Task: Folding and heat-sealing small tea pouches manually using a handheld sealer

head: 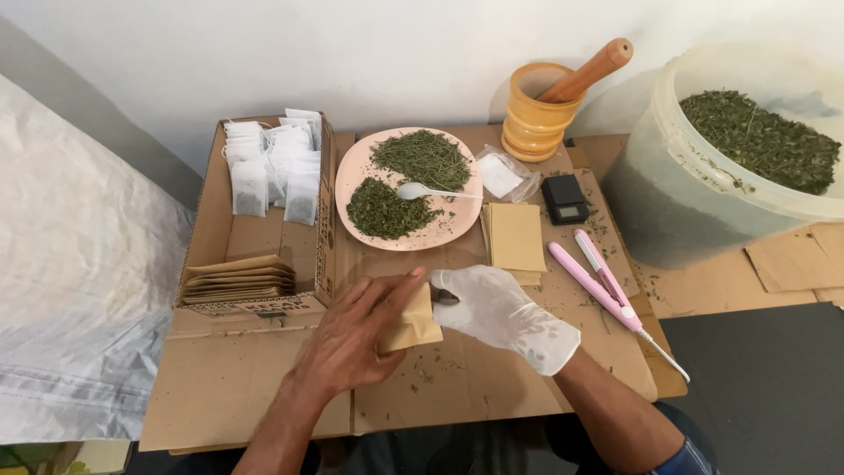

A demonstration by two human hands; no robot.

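I'm pinching a small kraft paper pouch (pixel 411 324) in my bare left hand (pixel 356 339) just above the cardboard sheet (pixel 264 387) — my gloved right hand (pixel 501 315) is gripping its right edge, fingers closed. The pink plate (pixel 352 180) of dried herbs (pixel 420 158) is sitting just beyond — pink sealer (pixel 598 283) lying to the right.

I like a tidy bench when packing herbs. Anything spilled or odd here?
Yes: dried herb crumbs lie scattered on the cardboard around the kraft pouch held by both hands, and more by the pink sealer. Only the right hand is gloved.
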